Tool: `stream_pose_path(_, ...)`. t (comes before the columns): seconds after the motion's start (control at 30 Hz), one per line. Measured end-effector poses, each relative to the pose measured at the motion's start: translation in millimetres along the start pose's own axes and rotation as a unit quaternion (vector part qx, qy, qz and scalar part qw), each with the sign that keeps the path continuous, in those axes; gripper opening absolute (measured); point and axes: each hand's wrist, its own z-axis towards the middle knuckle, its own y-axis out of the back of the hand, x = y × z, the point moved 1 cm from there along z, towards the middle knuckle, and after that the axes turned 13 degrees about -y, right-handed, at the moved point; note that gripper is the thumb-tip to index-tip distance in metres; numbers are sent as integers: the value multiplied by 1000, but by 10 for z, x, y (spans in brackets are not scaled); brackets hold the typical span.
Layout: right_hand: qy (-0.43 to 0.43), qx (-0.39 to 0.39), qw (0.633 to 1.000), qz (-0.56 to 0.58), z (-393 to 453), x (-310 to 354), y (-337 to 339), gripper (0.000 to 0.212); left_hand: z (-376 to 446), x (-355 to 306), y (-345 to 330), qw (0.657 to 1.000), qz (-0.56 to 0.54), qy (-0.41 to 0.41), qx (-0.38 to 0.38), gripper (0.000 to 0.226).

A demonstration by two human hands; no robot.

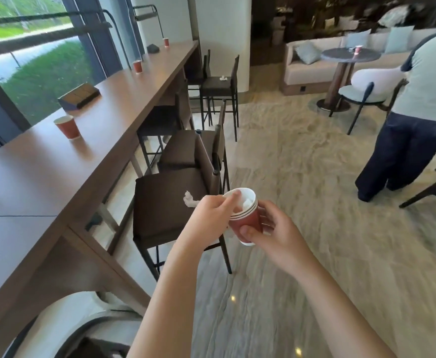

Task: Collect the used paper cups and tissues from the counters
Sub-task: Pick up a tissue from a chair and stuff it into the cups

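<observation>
Long brown wooden counter (87, 140), smooth with a soft satin sheen. Matt red paper cups stacked (246, 223), white inside, crumpled white tissue (247, 202) tucked in. Dark brown bar stool (167, 202), matt cushioned seat, thin black metal legs. Pale floor (302, 228), glossy, stone-veined.

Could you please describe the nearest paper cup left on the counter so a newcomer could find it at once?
Follow the long wooden counter along the window. The nearest red cup stands alone just before the wooden box; two other cups sit farther along.
</observation>
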Motion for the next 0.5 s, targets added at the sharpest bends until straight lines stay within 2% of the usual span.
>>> stream_pose_path(0.07,-9,-3,1000,-3,138,-24,-9,51,160,47,6,1000,-6,13,-10,52)
stream_pose_path(0.23,-25,12,1000,0,521,12,-77,61,420,95,145,996,-61,-34,-50,52)
stream_pose_path(0.37,-30,44,999,1,917,17,-236,62,658,327,269,998,-48,1,-35,61)
stream_pose_path(0.5,-29,92,995,-4,1389,24,-431,65,905,536,442,995,-26,33,-89,63)
